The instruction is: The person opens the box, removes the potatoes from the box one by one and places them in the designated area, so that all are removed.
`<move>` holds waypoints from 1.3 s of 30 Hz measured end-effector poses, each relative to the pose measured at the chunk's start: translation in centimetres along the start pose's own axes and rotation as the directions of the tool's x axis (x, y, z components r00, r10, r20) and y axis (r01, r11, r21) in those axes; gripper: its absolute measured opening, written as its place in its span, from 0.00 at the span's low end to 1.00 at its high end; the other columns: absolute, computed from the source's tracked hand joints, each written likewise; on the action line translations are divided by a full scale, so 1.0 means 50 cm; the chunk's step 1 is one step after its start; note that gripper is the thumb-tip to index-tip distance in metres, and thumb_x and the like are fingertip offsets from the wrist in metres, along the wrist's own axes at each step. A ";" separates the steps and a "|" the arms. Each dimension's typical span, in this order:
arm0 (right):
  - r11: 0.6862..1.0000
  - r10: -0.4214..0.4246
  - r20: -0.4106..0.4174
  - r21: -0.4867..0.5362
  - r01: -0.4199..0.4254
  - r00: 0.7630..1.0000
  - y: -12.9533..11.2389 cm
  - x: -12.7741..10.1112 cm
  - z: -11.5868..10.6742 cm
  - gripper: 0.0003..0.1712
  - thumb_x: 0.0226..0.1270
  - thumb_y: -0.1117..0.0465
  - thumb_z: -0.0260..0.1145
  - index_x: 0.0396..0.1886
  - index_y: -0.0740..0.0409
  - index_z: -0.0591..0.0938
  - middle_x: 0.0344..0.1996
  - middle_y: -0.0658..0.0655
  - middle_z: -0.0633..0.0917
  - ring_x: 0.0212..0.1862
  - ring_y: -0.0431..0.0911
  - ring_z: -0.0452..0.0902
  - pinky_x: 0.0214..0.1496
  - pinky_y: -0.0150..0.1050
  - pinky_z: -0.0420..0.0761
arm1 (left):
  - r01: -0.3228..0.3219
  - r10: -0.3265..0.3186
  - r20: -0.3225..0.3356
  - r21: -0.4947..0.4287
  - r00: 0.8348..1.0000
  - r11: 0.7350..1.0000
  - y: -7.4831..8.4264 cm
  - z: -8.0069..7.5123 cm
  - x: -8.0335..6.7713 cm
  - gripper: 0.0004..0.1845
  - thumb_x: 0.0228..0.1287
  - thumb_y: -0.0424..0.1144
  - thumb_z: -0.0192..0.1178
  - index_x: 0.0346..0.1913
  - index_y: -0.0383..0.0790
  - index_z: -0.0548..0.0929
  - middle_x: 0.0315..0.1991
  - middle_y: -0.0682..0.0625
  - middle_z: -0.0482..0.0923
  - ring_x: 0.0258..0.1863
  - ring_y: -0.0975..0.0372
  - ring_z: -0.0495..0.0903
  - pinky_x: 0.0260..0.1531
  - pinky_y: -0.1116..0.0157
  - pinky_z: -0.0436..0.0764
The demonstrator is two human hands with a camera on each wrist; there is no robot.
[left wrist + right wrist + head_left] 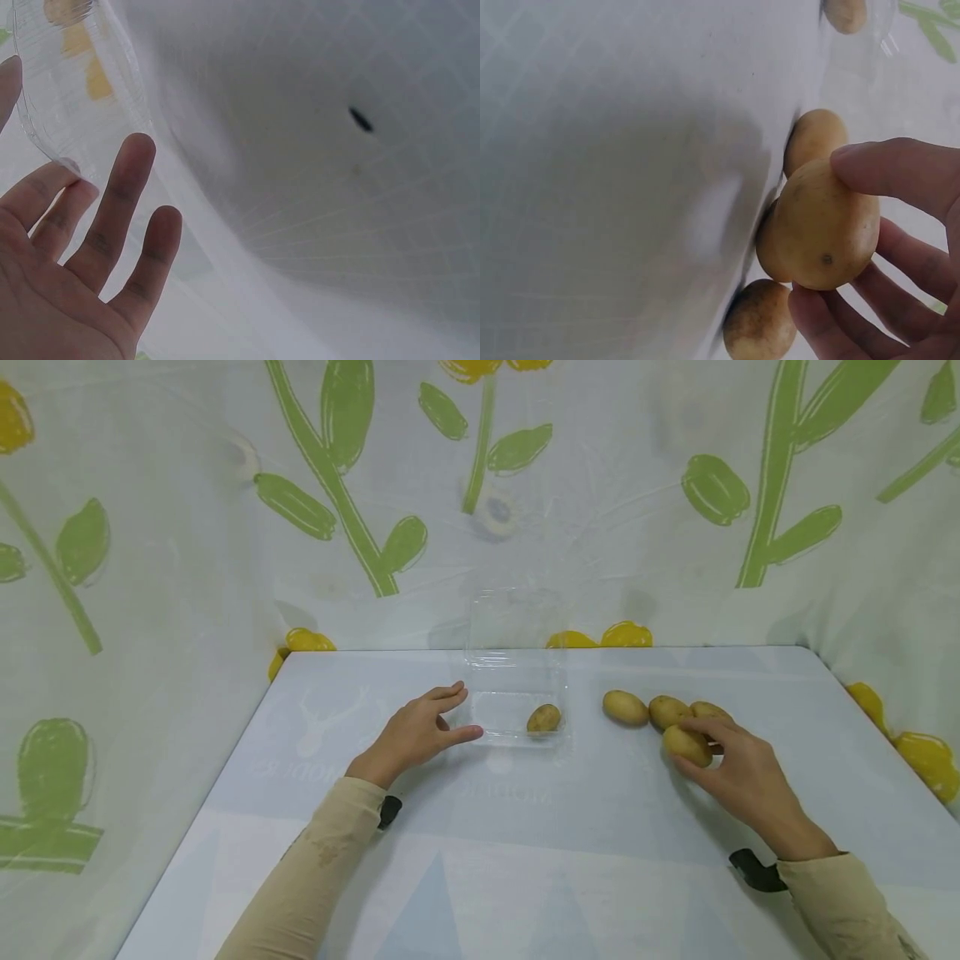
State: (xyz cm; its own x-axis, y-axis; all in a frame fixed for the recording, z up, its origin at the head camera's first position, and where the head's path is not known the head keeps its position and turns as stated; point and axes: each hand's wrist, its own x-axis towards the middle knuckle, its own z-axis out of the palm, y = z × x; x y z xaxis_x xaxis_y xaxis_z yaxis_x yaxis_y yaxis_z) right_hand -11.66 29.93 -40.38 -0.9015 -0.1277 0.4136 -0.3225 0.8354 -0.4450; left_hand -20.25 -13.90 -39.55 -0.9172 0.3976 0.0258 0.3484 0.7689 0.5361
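My right hand [742,777] holds a potato [686,746] between thumb and fingers, close above the others; the same potato [829,225] fills the middle of the right wrist view. Behind it on the table lie a left potato [626,707], a middle potato [666,711] and a right potato [709,709]. A clear plastic container [498,739] stands open in the middle, its lid [517,622] raised at the back. One potato [543,718] sits in its right part. At the container's left side is my left hand [411,732], fingers spread, some fingertips touching the rim.
The white table [480,827] carries faint printed shapes and lettering. A cloth [600,543] with green stems and yellow flowers hangs behind the back edge and along both sides.
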 end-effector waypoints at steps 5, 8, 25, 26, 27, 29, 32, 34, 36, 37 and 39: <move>1.000 0.010 0.013 -0.005 -0.010 1.000 0.001 0.000 0.001 0.31 0.50 0.64 0.83 0.55 0.63 0.84 0.49 0.65 0.85 0.41 0.59 0.85 0.39 0.39 0.81 | 0.000 0.000 0.002 0.002 1.000 1.000 0.002 0.000 0.001 0.46 0.61 0.66 0.66 0.76 0.46 0.67 0.77 0.57 0.61 0.41 0.66 0.82 0.44 0.63 0.81; 1.000 0.000 0.012 -0.014 0.000 1.000 0.001 0.002 0.001 0.31 0.49 0.64 0.84 0.55 0.64 0.84 0.49 0.66 0.85 0.41 0.59 0.85 0.39 0.46 0.82 | 0.010 -0.010 0.001 0.001 1.000 1.000 0.001 0.000 0.001 0.46 0.61 0.66 0.66 0.76 0.47 0.67 0.77 0.59 0.61 0.41 0.67 0.82 0.44 0.64 0.81; 1.000 0.007 0.051 -0.001 -0.007 0.999 0.004 0.003 0.006 0.31 0.50 0.65 0.83 0.55 0.65 0.83 0.50 0.65 0.84 0.42 0.62 0.84 0.41 0.55 0.83 | 0.008 -0.008 -0.005 -0.008 1.000 1.000 -0.003 0.002 0.001 0.45 0.61 0.66 0.66 0.76 0.47 0.68 0.77 0.59 0.60 0.41 0.67 0.83 0.45 0.62 0.81; 1.000 0.011 0.052 0.000 -0.011 0.999 0.004 0.002 0.005 0.31 0.50 0.65 0.83 0.55 0.65 0.83 0.50 0.65 0.84 0.42 0.62 0.84 0.41 0.55 0.83 | 0.009 -0.009 -0.006 -0.005 1.000 1.000 -0.004 0.002 0.001 0.45 0.61 0.66 0.66 0.76 0.47 0.68 0.77 0.60 0.60 0.41 0.67 0.83 0.45 0.63 0.81; 1.000 0.011 0.052 0.000 -0.011 0.999 0.004 0.002 0.005 0.30 0.50 0.65 0.83 0.55 0.65 0.83 0.51 0.65 0.84 0.42 0.62 0.84 0.42 0.55 0.83 | 0.013 -0.013 -0.006 -0.004 1.000 1.000 -0.003 0.003 0.002 0.45 0.61 0.66 0.66 0.76 0.48 0.68 0.77 0.60 0.60 0.40 0.67 0.83 0.45 0.63 0.80; 1.000 0.008 0.050 -0.001 -0.008 0.999 0.004 0.002 0.005 0.30 0.51 0.65 0.83 0.55 0.65 0.84 0.51 0.65 0.84 0.42 0.61 0.84 0.42 0.55 0.83 | 0.011 -0.011 -0.006 -0.002 1.000 1.000 -0.003 0.002 0.001 0.45 0.61 0.65 0.66 0.76 0.47 0.68 0.77 0.60 0.60 0.40 0.67 0.83 0.45 0.63 0.80; 1.000 0.008 0.046 -0.003 -0.008 0.999 0.002 0.002 0.003 0.29 0.51 0.65 0.82 0.55 0.65 0.84 0.51 0.64 0.84 0.42 0.61 0.85 0.41 0.55 0.82 | 0.017 -0.017 -0.006 -0.004 1.000 1.000 -0.002 0.002 0.001 0.45 0.61 0.65 0.67 0.76 0.48 0.68 0.77 0.60 0.60 0.40 0.67 0.83 0.45 0.62 0.80; 1.000 0.008 0.047 -0.003 -0.008 0.999 0.001 0.002 0.001 0.29 0.52 0.65 0.82 0.55 0.65 0.84 0.50 0.65 0.84 0.42 0.61 0.85 0.41 0.55 0.82 | 0.016 -0.016 -0.004 -0.003 1.000 1.000 -0.002 0.001 0.001 0.45 0.61 0.65 0.67 0.76 0.48 0.68 0.77 0.60 0.60 0.40 0.67 0.83 0.46 0.62 0.80; 1.000 0.009 0.051 -0.002 -0.009 0.999 0.000 0.002 0.000 0.29 0.52 0.65 0.82 0.55 0.65 0.84 0.50 0.65 0.85 0.42 0.62 0.85 0.41 0.55 0.82 | 0.018 -0.018 -0.003 -0.001 1.000 1.000 -0.002 0.001 0.001 0.45 0.61 0.66 0.66 0.76 0.48 0.68 0.77 0.60 0.60 0.40 0.67 0.83 0.46 0.62 0.80; 1.000 0.011 0.053 -0.002 -0.011 0.999 -0.001 0.003 -0.001 0.29 0.52 0.64 0.82 0.55 0.65 0.84 0.50 0.65 0.85 0.42 0.62 0.85 0.41 0.55 0.82 | 0.016 -0.016 -0.002 0.000 1.000 1.000 -0.002 0.001 0.001 0.45 0.61 0.66 0.66 0.76 0.48 0.68 0.77 0.60 0.60 0.40 0.67 0.83 0.46 0.62 0.80; 1.000 0.014 0.061 0.002 -0.014 0.998 -0.002 0.004 -0.003 0.28 0.54 0.64 0.81 0.55 0.65 0.83 0.51 0.67 0.84 0.42 0.63 0.84 0.41 0.55 0.82 | 0.016 -0.016 -0.003 -0.007 1.000 1.000 -0.002 0.002 0.001 0.45 0.61 0.66 0.67 0.76 0.48 0.68 0.77 0.60 0.60 0.40 0.67 0.82 0.45 0.63 0.80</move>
State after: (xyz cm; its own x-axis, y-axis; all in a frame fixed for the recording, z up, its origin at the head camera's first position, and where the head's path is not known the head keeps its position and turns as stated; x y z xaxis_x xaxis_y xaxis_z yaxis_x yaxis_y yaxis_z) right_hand -11.76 29.89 -40.11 -0.9218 -0.1486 0.3582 -0.3106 0.8359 -0.4526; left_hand -20.31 -13.94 -39.67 -0.9233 0.3835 0.0199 0.3321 0.7715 0.5427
